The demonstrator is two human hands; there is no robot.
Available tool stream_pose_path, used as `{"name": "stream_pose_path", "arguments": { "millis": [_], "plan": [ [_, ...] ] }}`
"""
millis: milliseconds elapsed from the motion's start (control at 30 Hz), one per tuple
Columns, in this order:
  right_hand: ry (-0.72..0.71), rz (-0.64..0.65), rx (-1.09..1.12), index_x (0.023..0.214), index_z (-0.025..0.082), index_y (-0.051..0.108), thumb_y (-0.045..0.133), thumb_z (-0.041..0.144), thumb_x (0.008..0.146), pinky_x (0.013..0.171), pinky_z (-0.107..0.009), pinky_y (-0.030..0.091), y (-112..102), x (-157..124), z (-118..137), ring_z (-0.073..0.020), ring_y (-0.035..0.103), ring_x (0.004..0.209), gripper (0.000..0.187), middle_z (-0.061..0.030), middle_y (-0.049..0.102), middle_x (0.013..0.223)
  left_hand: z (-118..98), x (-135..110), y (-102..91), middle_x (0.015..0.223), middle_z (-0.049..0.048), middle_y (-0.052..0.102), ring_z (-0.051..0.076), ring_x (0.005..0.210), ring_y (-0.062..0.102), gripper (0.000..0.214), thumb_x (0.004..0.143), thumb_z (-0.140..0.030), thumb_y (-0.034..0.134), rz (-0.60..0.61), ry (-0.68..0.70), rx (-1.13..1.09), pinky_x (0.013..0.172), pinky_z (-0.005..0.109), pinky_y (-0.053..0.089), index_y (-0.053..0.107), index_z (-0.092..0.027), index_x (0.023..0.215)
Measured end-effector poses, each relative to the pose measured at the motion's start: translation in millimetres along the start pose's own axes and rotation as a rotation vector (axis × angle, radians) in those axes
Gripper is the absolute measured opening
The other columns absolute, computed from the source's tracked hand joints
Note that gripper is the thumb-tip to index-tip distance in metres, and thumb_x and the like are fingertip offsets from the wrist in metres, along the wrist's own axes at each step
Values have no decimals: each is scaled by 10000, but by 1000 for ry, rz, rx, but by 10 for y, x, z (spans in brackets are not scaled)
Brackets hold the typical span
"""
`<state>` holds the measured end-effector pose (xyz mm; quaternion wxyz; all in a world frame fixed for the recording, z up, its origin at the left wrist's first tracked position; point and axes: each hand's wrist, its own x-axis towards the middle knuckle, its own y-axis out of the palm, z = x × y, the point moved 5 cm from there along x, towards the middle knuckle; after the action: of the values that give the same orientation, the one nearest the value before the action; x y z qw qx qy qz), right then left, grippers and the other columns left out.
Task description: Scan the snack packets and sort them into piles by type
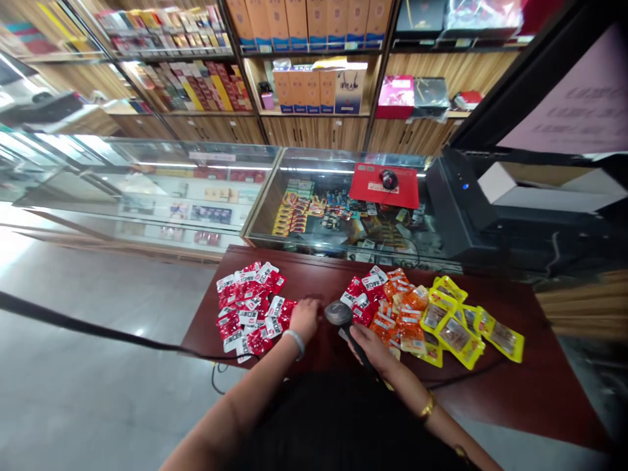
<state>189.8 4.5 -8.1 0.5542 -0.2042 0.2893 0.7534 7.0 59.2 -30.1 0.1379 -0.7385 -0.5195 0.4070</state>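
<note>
Black scanner (pixel 341 315) in right grip (pixel 371 348)

I count on one worktop (pixel 299 271): one scanner (pixel 339 314); red packets (pixel 252 288), over ten left, at least three right; orange packets (pixel 412 320), several, overlap prevents exact count; yellow packets (pixel 458 337), at least five. Beyond: one red mat (pixel 362 188), one black mouse (pixel 388 179), one open white box (pixel 544 190). Own hands: one left hand (pixel 305 319), one right hand (pixel 370 347).

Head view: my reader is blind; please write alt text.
A person's right hand holds a scanner over a brown table; the left hand is beside red packets. More packets, red, orange and yellow, lie on the right, before a glass counter.
</note>
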Motion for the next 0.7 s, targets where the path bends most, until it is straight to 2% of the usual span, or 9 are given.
{"name": "stream_pose_path", "arguments": {
  "millis": [67, 133, 200, 267, 367, 500, 600, 700],
  "plan": [
    [10, 27, -14, 861, 224, 531, 605, 742, 713, 362, -220, 263, 66, 21, -9, -92, 373, 366, 544, 85, 441, 471, 147, -78, -286, 1289, 157, 565, 320, 1270, 437, 414, 784, -155, 570, -116, -37, 195, 1096, 468, 290, 610, -182, 1196],
    [18, 43, -31, 860, 228, 529, 603, 741, 714, 362, -223, 256, 114, 43, -30, -94, 374, 363, 538, 83, 447, 466, 322, -128, -529, 1369, 177, 488, 336, 1285, 402, 446, 821, -166, 523, -203, -128, 442, 1061, 491, 298, 558, -190, 1266],
    [16, 49, -44, 851, 233, 527, 602, 729, 723, 368, -224, 254, 142, 62, -51, -97, 386, 368, 518, 81, 453, 473, 482, -138, -686, 1394, 178, 451, 345, 1272, 401, 490, 801, -220, 584, -221, -235, 605, 1025, 478, 321, 528, -194, 1287],
    [17, 55, -53, 850, 236, 524, 602, 721, 729, 374, -223, 255, 156, 70, -64, -98, 393, 374, 506, 82, 456, 480, 585, -114, -757, 1367, 170, 462, 346, 1252, 410, 569, 710, -295, 705, -193, -294, 673, 1008, 450, 332, 539, -184, 1242],
    [23, 64, -51, 848, 235, 508, 598, 729, 727, 372, -219, 248, 158, 57, -54, -91, 375, 369, 517, 89, 452, 477, 619, -59, -792, 1307, 167, 505, 348, 1228, 435, 578, 631, -406, 774, -184, -289, 703, 1001, 436, 332, 578, -161, 1116],
    [3, 54, -46, 810, 231, 493, 593, 733, 732, 374, -222, 264, 125, 2, 12, -82, 365, 364, 518, 82, 479, 497, 563, 9, -776, 1124, 159, 633, 326, 1145, 542, 412, 774, -443, 663, -187, -251, 650, 995, 434, 337, 565, -158, 1056],
    [-5, 26, -31, 813, 232, 508, 591, 721, 745, 383, -229, 274, 83, -40, 41, -90, 376, 371, 501, 75, 483, 498, 519, 86, -670, 989, 133, 691, 276, 998, 640, 388, 853, -428, 585, -131, -280, 470, 925, 382, 404, 519, -163, 1130],
    [0, 6, -11, 860, 228, 542, 599, 717, 745, 393, -231, 282, 44, -61, 35, -100, 394, 381, 506, 70, 490, 499, 430, 195, -455, 1018, 123, 701, 227, 946, 666, 395, 848, -356, 613, -69, -264, 157, 836, 306, 459, 504, -157, 1172]
  ]
}}
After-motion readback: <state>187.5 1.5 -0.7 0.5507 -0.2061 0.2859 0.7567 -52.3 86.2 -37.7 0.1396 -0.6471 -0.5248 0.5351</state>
